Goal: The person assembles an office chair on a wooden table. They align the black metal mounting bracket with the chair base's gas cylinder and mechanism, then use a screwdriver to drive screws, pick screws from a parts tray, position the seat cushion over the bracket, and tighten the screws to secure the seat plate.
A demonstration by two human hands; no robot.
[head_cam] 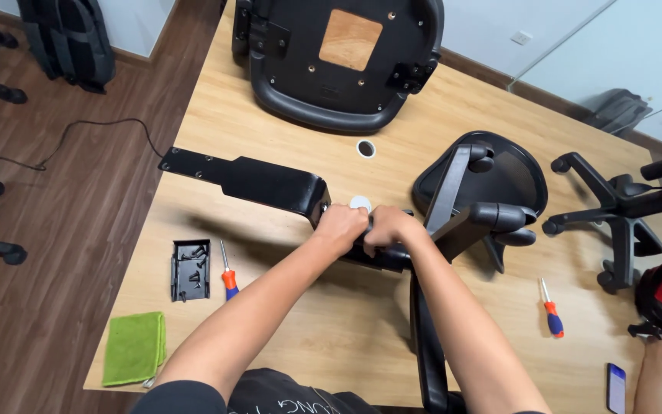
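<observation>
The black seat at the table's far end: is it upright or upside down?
Upside down: the seat shows its underside, with screw holes and a bare wooden patch.

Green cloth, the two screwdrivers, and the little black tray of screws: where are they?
Green cloth (134, 348), head view, middle of the folded cloth.
Left screwdriver (228, 278), head view, orange-and-blue handle.
Right screwdriver (553, 317), head view, orange-and-blue handle.
Black tray (179, 270), head view, left rim.
</observation>
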